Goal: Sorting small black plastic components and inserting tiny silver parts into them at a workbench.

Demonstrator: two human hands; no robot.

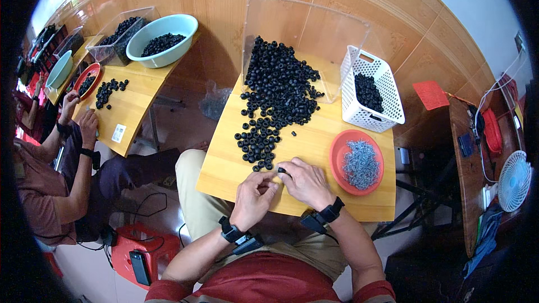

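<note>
My right hand (306,182) pinches a small black round piece (284,171) near the front edge of the wooden table (359,202). Close beside it, my left hand (254,198) has its fingertips drawn together; what they hold, if anything, is too small to make out. Just beyond my hands, several loose black round pieces (259,141) with holes spread toward me from a large heap (281,73). The heap spills out of a clear plastic bin (306,17) lying with its mouth toward me. To the right, a red plate (338,175) carries a pile of small silvery-grey parts (362,164).
A white perforated basket (387,87) with black pieces stands at the back right. On the left, a co-worker's hands (88,126) work at another table (137,92) with a light-green basin (188,28). A red stool (126,252) and a white fan (514,181) flank me.
</note>
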